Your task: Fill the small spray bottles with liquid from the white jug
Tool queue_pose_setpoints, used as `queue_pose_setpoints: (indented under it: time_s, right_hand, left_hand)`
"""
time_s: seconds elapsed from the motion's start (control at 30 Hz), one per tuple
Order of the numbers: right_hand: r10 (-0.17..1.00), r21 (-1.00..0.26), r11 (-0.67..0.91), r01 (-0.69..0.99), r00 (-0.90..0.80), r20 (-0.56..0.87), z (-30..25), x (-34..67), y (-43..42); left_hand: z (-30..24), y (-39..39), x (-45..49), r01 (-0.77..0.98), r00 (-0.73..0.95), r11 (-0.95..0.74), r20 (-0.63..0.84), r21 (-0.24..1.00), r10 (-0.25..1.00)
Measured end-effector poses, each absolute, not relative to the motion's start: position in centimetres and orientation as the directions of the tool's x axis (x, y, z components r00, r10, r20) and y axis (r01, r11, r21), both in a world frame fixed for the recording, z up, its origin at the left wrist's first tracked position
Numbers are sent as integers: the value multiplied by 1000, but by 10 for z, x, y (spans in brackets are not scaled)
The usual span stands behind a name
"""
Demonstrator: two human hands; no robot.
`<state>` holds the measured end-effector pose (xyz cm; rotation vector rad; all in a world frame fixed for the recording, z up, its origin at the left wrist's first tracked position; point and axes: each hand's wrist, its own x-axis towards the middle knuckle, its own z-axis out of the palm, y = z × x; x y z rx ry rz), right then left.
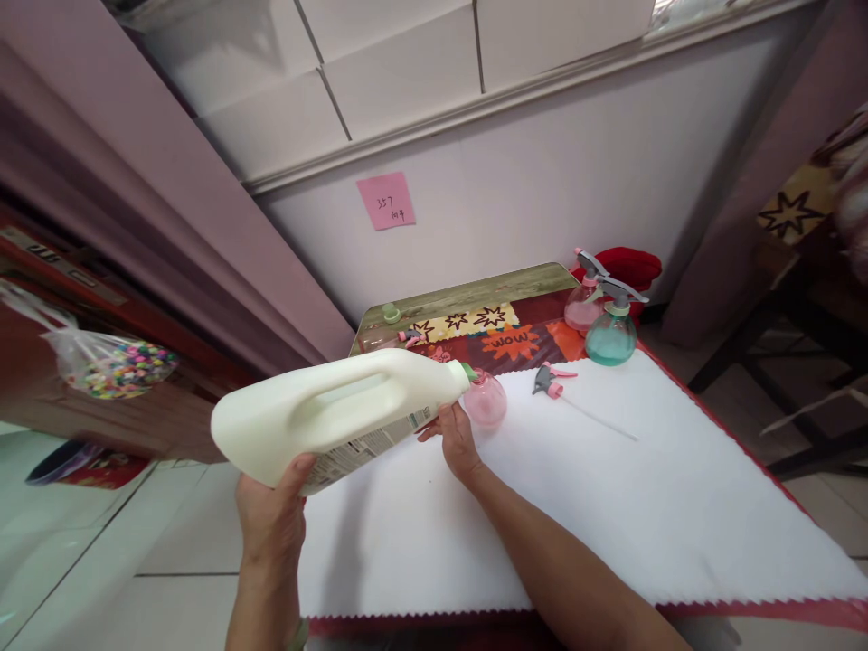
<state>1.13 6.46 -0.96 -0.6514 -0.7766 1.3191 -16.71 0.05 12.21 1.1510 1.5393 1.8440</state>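
A large cream-white detergent jug [345, 411] lies tilted nearly flat in the air, its neck to the right. My left hand [275, 506] grips its lower base end. My right hand [456, 441] supports it from below near the neck, fingers partly hidden behind it. The jug's green-tinged mouth meets the top of a round pink spray bottle [486, 404], which stands on the white cloth without a spray head. To the right of that bottle lies a grey and pink trigger sprayer [551, 384] with its thin tube stretched out.
Two filled spray bottles, one pink [581, 312] and one teal [611, 342], stand at the table's back right. A light green cap [391, 313] sits at the back left, near another lying clear pink bottle [380, 344]. A bag of colourful beads [126, 369] hangs at left.
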Motion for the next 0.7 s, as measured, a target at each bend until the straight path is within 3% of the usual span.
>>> queue_pose_setpoints:
  time_s: [0.7]
  right_hand:
    - [989, -782, 144, -606, 73, 125, -9, 11, 65]
  left_hand:
    - [127, 0, -163, 131, -521, -263, 293, 956, 802]
